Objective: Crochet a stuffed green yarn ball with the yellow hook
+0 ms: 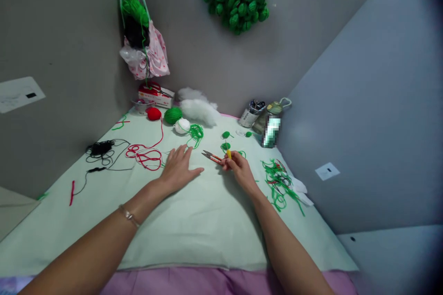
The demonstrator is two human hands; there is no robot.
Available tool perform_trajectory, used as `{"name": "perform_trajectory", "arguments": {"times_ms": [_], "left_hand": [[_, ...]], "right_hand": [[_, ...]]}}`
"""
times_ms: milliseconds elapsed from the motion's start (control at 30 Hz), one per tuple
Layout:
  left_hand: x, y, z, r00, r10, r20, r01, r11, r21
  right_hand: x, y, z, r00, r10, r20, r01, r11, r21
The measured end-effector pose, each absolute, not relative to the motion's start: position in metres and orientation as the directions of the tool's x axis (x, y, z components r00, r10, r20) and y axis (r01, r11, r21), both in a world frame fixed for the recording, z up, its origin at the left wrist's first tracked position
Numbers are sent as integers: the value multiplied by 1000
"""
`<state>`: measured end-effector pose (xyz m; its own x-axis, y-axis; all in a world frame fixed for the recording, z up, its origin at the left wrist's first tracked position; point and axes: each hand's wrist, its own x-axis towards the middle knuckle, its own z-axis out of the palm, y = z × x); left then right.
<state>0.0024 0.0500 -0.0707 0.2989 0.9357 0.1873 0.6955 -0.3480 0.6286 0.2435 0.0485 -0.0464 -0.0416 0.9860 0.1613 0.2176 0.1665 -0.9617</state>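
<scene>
My left hand [179,170] lies on the pale tablecloth with its fingers spread, holding nothing. Its fingertips are near a loose tangle of green yarn [195,134] and a red yarn tangle [147,157]. My right hand [238,170] is closed, with a yellow-handled crochet hook [229,153] pinched between thumb and fingers. Thread snips with orange-red handles [212,157] point left from beside its fingertips; whether those fingers also grip them I cannot tell. Just beyond that hand are small green crocheted pieces [225,146], one with a short yarn tail.
Red [154,114], green [173,115] and white yarn balls [182,126] stand before white stuffing [199,111]. Black yarn [100,149] lies left; green scraps [278,179] lie right. At the back right are a pen cup [249,115], a bottle [274,108] and a phone [271,132].
</scene>
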Motion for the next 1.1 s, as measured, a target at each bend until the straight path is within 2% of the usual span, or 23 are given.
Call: {"name": "perform_trajectory", "arguments": {"times_ms": [133,200,267,433,633,767,933,1100], "left_hand": [[18,39,-71,532,838,120,632,-487,602],[21,33,-70,597,794,116,600,-538,592],[18,37,-68,584,804,110,620,-530,579],[9,79,-62,411,906,99,727,-392,564],[18,74,-46,650,747,142,542,-586,602],[2,69,-46,565,805,182,588,-547,596],[-22,108,-48,422,871,251,693,-488,531],[-26,138,-53,407,883,233,716,-467,519]], "right_hand": [[252,46,-41,13,990,142,254,134,-958],[257,44,-38,31,992,122,270,109,-957],[259,42,-38,13,996,91,280,84,-956],[251,41,-42,-63,997,32,307,50,-950],[248,40,-36,-58,998,31,322,48,-945],[249,37,-31,-31,999,39,336,47,-941],[243,34,-27,-37,999,40,346,50,-937],[238,34,-27,-63,998,32,346,52,-937]]}}
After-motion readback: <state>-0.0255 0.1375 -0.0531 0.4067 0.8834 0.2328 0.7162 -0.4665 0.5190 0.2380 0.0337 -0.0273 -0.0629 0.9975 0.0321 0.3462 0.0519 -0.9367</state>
